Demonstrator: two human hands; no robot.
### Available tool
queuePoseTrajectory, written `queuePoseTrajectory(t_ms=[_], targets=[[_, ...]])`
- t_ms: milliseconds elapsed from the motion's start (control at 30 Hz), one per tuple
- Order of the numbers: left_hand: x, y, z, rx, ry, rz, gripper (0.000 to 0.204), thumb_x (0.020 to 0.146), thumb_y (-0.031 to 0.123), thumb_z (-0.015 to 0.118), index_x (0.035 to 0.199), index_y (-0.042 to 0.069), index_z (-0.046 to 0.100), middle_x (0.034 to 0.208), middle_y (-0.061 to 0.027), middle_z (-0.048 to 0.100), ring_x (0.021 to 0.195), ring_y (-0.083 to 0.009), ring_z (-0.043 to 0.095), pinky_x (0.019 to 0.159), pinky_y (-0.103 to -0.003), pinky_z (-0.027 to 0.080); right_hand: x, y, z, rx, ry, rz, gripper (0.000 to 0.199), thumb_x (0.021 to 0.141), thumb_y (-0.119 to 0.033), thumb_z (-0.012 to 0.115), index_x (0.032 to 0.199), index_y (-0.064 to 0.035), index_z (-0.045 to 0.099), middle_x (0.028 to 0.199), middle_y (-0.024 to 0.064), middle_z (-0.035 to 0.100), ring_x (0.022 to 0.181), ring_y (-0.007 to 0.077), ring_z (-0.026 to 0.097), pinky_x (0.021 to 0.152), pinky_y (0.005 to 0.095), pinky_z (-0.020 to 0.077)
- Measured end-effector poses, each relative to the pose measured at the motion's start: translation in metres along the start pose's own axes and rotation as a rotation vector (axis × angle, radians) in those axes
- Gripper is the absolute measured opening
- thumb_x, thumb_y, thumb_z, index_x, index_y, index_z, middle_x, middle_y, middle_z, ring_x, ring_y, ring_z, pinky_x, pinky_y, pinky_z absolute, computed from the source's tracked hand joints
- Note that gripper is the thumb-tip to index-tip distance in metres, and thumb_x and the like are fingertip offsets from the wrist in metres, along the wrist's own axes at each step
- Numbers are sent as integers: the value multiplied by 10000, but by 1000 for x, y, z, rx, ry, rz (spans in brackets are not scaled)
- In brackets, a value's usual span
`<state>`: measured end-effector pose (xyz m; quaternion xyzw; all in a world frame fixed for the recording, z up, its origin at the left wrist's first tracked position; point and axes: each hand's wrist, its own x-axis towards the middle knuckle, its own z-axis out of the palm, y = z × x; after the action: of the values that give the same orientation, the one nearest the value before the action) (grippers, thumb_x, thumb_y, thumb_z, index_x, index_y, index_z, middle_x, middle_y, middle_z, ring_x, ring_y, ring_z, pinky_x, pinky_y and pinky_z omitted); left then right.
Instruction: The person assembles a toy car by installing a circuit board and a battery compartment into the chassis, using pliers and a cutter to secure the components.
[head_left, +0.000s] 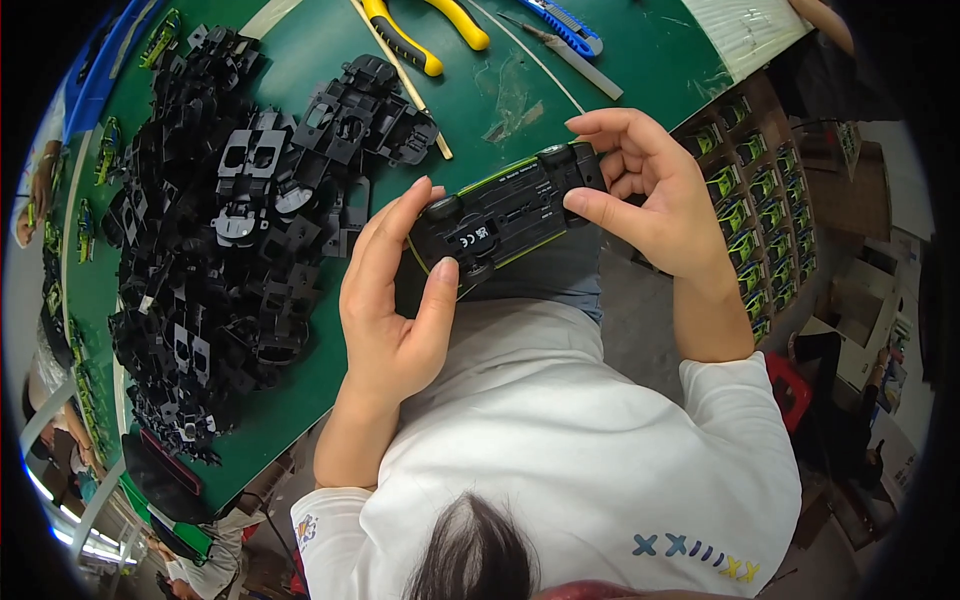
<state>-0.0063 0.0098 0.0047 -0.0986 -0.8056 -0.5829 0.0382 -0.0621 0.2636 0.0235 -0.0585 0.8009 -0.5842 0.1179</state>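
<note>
Between my two hands a toy car is held with its black underside facing up and lime-green body edges showing along its sides. My left hand grips one end, its thumb on the underside by a wheel and its fingers along the far side. At the other end my right hand holds on, thumb pressed on the underside and fingers curled behind the edge. To the left of my left hand lies a big heap of black plastic car parts on the green table.
Yellow-handled pliers, a thin wooden stick, a blue utility knife and a metal blade lie at the far side. On the right stands a partitioned carton with several green toy cars. More green cars line the left.
</note>
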Motion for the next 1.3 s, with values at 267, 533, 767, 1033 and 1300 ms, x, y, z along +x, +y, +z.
queuePoseTrajectory(t_ms=[267,533,767,1033,1300], targets=[[23,27,-2,27,-53,-320,467,820,99,741,1253,-33,624,1157,-183,671,993,-251,668,867,-334,513,2,-6,10,-92,40,-1,657,704,-206,901,1244,-17,578,955,61,621,676,69,566,585,219,473],[45,33,0,262,-162,-316,452,798,252,796,1108,-58,689,996,-219,702,866,-302,695,785,-356,541,4,-9,14,-64,51,24,727,670,-229,922,1251,-27,534,890,69,620,679,111,601,627,259,502],[42,35,-7,131,-306,-400,474,811,213,796,1161,-79,665,983,-184,713,846,-224,690,765,-312,542,-2,-12,19,-46,25,-66,741,686,-48,891,1315,-34,499,992,38,623,889,86,626,794,231,513],[22,40,-6,-563,-397,-666,406,926,179,744,1206,-83,609,1011,-68,693,876,-88,638,776,-249,528,-6,-30,22,228,-134,-113,691,745,-67,847,1343,-5,505,1103,76,642,1028,126,631,936,269,499],[4,38,-3,-541,-358,-639,405,919,125,737,1228,-78,571,1034,-89,694,917,-104,653,823,-259,545,-8,-33,35,412,-99,21,275,888,-93,754,1109,54,682,927,80,733,814,95,682,738,231,555]])
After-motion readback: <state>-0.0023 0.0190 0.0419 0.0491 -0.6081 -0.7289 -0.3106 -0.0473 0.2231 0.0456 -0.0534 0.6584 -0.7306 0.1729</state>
